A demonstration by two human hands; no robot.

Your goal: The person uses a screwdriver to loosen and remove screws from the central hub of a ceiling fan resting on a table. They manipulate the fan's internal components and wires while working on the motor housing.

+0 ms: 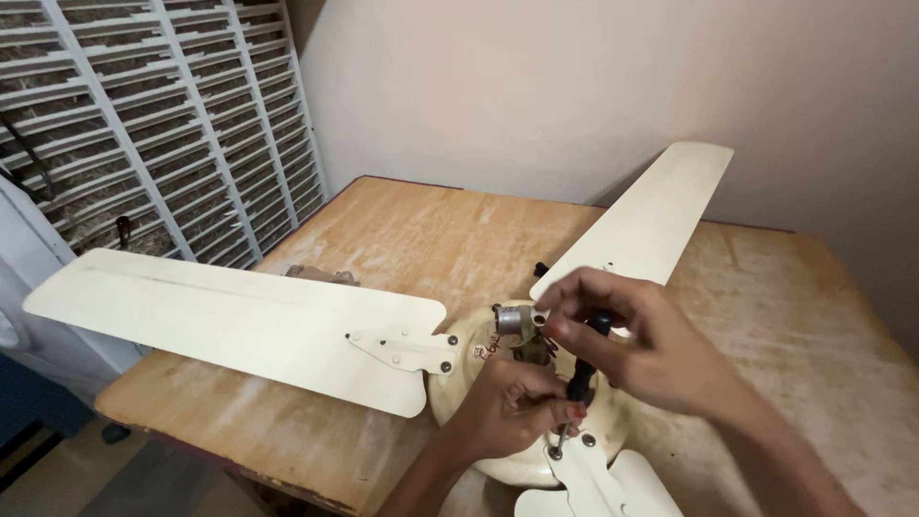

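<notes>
Two hands work our ceiling fan [507,383] near the table's [402,230] front edge: left hand [512,407] clenches a screwdriver [579,383], right hand [637,345] pinches the capacitor [511,321]; blades [239,321] hem us in.

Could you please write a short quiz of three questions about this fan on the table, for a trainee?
1. True or false: the ceiling fan lies on a wooden table.
2. How many fan blades show at least in part? A) two B) three C) five
3. Fill in: the left hand holds a dark-handled ______ against the fan's hub.

Key:
1. True.
2. B: the left blade, the far blade and the near blade at the bottom edge.
3. Screwdriver. The right hand pinches the small metal part at the hub's centre.
</notes>
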